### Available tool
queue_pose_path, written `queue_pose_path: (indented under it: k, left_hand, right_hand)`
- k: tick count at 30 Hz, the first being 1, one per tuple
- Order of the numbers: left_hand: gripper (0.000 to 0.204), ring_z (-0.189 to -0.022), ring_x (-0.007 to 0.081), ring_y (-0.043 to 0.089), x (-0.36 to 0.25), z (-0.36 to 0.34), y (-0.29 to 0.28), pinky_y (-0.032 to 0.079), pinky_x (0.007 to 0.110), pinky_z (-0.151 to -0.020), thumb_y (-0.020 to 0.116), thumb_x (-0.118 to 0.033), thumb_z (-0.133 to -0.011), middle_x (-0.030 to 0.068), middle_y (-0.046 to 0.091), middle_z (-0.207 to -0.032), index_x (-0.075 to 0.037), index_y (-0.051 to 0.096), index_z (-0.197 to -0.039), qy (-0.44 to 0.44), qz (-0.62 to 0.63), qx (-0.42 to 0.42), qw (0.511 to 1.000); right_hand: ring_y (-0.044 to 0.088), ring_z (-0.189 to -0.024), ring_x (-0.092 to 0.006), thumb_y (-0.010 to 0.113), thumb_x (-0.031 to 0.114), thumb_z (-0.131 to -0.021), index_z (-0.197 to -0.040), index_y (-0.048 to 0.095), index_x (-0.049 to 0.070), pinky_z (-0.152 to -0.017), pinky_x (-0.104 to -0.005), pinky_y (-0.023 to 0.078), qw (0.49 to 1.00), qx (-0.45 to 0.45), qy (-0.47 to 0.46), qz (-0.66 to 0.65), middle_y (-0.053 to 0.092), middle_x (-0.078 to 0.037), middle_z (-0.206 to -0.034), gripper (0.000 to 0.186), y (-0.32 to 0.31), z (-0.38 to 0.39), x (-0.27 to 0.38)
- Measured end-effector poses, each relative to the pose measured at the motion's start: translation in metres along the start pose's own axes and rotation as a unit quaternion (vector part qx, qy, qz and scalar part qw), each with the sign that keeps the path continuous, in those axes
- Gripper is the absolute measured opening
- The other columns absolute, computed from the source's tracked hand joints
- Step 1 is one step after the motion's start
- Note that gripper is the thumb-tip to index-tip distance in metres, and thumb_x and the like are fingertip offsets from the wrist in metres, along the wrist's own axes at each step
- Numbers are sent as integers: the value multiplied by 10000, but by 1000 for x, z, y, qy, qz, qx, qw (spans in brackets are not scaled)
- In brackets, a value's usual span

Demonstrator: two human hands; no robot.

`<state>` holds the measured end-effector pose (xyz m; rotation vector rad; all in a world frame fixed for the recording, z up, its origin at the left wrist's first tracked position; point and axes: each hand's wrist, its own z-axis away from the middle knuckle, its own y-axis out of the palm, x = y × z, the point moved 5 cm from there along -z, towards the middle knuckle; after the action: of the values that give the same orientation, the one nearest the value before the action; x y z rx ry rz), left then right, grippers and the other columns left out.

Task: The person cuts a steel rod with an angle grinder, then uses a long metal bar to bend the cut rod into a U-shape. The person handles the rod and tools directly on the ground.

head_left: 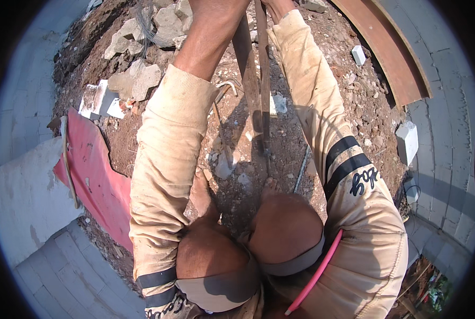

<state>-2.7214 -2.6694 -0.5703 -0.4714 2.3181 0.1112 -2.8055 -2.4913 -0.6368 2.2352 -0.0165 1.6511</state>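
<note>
here, both arms reach toward twelve o'clock along a rusty metal bar (252, 80) planted in rubble. the hands are cut off; i cannot tell either grip.

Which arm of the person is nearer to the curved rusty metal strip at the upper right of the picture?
The right arm. Its sleeve runs up beside the curved rusty strip, with only stony soil between. The left arm lies farther away, on the other side of the upright metal bar.

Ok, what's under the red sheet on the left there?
The red sheet lies on brown dirt and rubble, with its left edge against a pale concrete block. A bent bar rests on top. Whatever lies beneath its middle is covered.
</note>
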Motion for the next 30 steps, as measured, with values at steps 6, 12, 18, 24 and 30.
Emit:
queue_pose_path:
  k: [6,12,18,24,30]
  left_hand:
    - [570,-688,412,685,-32,9,-3,497,501,-633,516,-455,-1064,245,647,-682,68,665,-893,-3,-1,-39,999]
    - [550,-757,446,700,-68,17,-4,518,516,-665,527,-456,-1053,280,674,-762,66,673,-959,-5,84,3,996]
    - [576,-833,447,710,-46,9,6,533,518,-724,503,-485,-1051,297,694,-834,67,669,-1037,-43,56,29,997]
    - [545,-860,456,712,-27,11,21,539,524,-761,506,-451,-1050,294,711,-874,68,672,-1057,-60,59,59,995]
    - [518,-835,454,715,-31,11,26,543,522,-737,514,-432,-1052,293,707,-845,64,665,-1045,-83,64,69,992]
  right_hand:
    - [437,-460,-76,498,679,-1006,-825,531,151,-419,-242,367,999,-15,-28,15,480,41,-602,559,-13,63,54]
    - [427,-454,-77,487,657,-1022,-842,528,157,-419,-237,367,999,-22,-25,33,467,51,-599,533,-16,78,73]
    - [429,-459,-74,485,646,-1028,-844,526,159,-420,-232,368,1000,-3,-2,25,463,51,-602,522,-1,60,41]
    - [431,-464,-71,482,634,-1034,-846,524,160,-421,-227,369,1000,5,10,12,460,51,-605,511,5,53,22]
    - [433,-469,-68,479,622,-1041,-848,521,162,-422,-222,370,1000,5,3,-1,456,52,-608,501,11,57,23]
